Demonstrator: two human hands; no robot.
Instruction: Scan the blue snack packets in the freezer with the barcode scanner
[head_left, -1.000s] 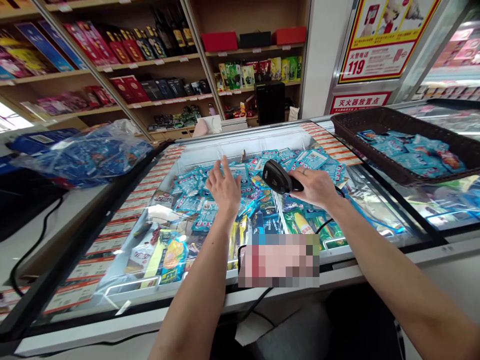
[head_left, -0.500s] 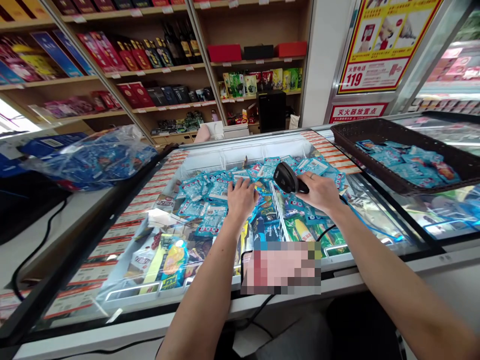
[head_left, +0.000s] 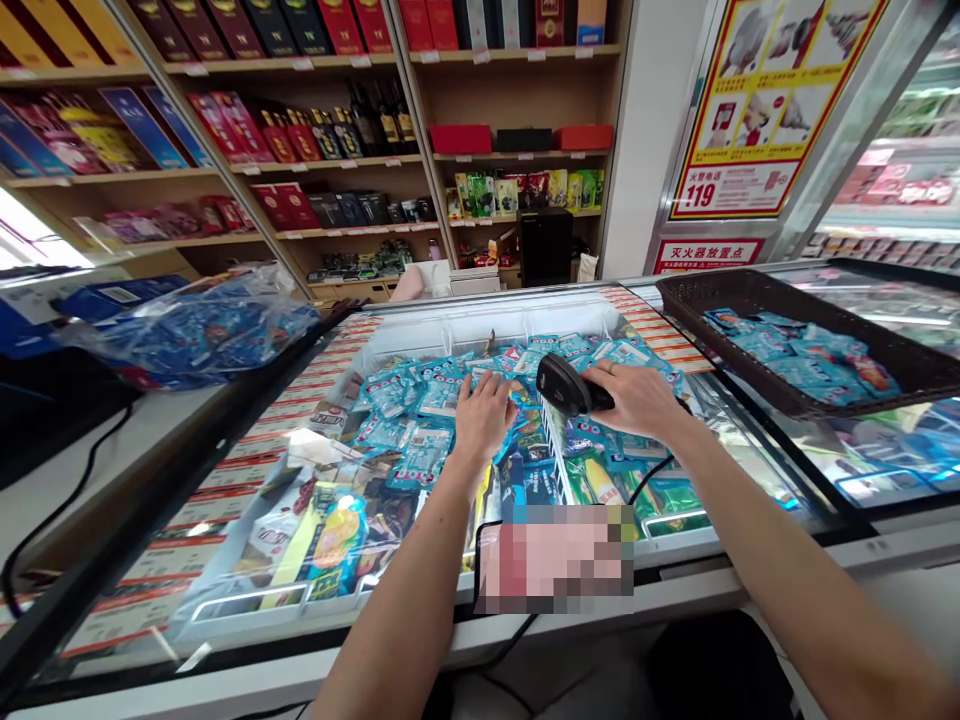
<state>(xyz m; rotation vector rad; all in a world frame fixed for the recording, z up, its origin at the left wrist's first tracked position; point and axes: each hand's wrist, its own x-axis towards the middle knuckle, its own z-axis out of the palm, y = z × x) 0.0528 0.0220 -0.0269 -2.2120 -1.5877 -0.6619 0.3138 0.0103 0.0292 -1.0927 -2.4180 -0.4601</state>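
My left hand [head_left: 484, 415] rests palm down on small blue packets, its fingers stretched forward and slightly apart. In my right hand [head_left: 637, 400] is a black barcode scanner [head_left: 561, 384], its head pointing left toward my left hand. The blue packets [head_left: 390, 392] lie spread over the chest freezer's glass top [head_left: 247, 545], around and beyond both hands. My left fingertips touch packets; whether one is pinched under them is hidden. A phone [head_left: 555, 560] with a blurred screen lies at the freezer's near edge, between my forearms.
A brown basket [head_left: 750, 390] with more blue packets stands to the right. At the left is a clear plastic bag [head_left: 202, 320] full of blue packets. Behind are shelves [head_left: 330, 165] of boxes and bottles. A black cable [head_left: 649, 478] runs near my right wrist.
The view has tilted up slightly, so the shelves sit lower in the picture. The scanner has shifted a little left and down. My left hand stays on the packets.
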